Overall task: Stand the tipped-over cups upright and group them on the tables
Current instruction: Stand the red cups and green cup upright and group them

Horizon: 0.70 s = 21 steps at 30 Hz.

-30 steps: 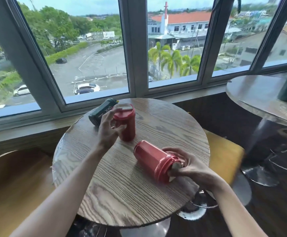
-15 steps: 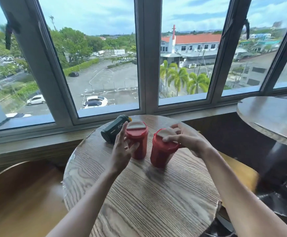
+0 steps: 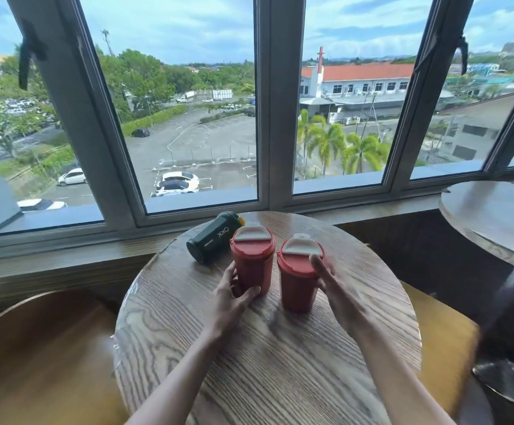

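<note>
Lying behind two upright red cups (image 3: pixel 297 271), dark green cup (image 3: pixel 211 240); left hand (image 3: pixel 232 297) gripping one, right hand (image 3: pixel 334 283) open.

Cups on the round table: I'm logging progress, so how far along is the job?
Done: both red cups, left and right, stand upright side by side. In hand: the left hand grips the left cup's base; the right hand rests beside the right cup. Left: the dark green cup lies tipped over behind them.

Two red cups (image 3: pixel 252 262) (image 3: pixel 298 280) upright, mid-worktop; one dark green cup (image 3: pixel 211 242) on its side, far left; two round worktops (image 3: pixel 265 357) (image 3: pixel 495 216); two hands (image 3: pixel 229 299) (image 3: pixel 337 289).
</note>
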Each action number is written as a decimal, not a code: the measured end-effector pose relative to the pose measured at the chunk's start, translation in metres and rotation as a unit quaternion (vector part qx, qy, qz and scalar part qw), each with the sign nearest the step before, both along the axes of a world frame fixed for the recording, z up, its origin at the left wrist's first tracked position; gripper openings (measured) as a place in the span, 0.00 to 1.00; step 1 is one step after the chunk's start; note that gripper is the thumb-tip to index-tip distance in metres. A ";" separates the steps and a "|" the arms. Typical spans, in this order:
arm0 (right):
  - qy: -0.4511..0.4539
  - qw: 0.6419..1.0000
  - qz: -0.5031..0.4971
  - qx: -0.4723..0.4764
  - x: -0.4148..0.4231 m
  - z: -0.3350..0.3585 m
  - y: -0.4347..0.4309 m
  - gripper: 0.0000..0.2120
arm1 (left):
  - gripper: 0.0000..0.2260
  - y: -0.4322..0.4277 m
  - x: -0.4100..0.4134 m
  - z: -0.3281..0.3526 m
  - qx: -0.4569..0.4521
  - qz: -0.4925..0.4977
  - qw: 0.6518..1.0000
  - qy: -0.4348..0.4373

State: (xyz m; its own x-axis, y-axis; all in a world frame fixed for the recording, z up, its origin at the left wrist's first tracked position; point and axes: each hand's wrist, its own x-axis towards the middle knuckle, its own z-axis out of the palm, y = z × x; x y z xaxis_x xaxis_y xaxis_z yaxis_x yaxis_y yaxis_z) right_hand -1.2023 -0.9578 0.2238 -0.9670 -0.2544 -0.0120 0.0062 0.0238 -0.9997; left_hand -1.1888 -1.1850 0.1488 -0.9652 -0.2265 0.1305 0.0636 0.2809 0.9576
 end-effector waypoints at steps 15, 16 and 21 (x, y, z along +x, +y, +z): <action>0.058 0.987 -0.069 0.132 -0.039 -0.066 -0.010 0.35 | 0.31 -0.002 0.000 -0.008 -0.010 0.013 1.000 0.023; 0.062 0.986 -0.062 0.138 -0.044 -0.068 -0.009 0.34 | 0.30 -0.002 0.000 -0.009 -0.013 0.014 0.999 0.027; 0.053 0.989 -0.044 0.134 -0.052 -0.059 -0.014 0.34 | 0.28 -0.002 0.002 -0.007 -0.019 0.028 0.999 0.038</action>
State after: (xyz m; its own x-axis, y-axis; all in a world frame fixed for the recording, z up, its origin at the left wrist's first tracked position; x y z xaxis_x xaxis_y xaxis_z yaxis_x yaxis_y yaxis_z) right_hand -1.2543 -0.9719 0.1644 -0.9847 -0.1705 0.0358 -0.0853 0.2924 -0.9525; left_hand -1.1871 -1.1872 0.1416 -0.9384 -0.2732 0.2117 0.1181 0.3222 0.9393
